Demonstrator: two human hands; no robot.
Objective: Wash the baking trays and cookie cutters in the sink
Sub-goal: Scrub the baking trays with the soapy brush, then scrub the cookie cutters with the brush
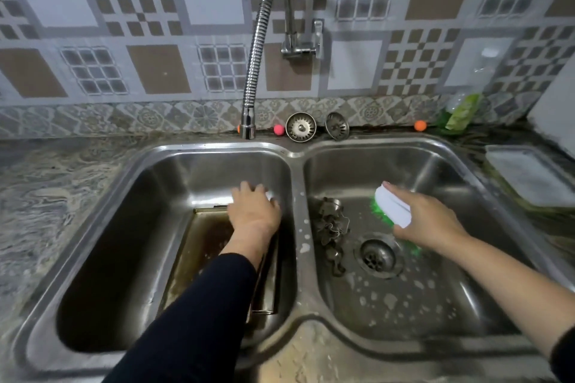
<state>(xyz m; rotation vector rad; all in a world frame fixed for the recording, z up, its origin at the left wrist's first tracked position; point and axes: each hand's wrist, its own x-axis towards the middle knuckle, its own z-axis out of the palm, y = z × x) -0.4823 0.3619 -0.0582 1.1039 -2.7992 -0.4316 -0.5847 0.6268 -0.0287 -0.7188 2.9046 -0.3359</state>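
Note:
A stained baking tray (202, 246) lies in the left basin of the steel double sink (295, 155). My left hand (253, 211) rests on the tray's far right corner, fingers curled over its edge and over something white beneath them. My right hand (426, 218) holds a white scrub brush with green bristles (390, 207) over the right basin, just above the drain (376, 255). Several metal cookie cutters (331, 227) lie heaped at the left of the right basin, next to the drain. Soap suds dot that basin's floor.
The flexible tap hose (258, 50) hangs over the left basin's back edge. Two sink strainers (301, 127) lean against the tiled wall. A green dish-soap bottle (460, 112) and a white tray (529, 177) sit on the counter at right. Marbled counter spreads to the left.

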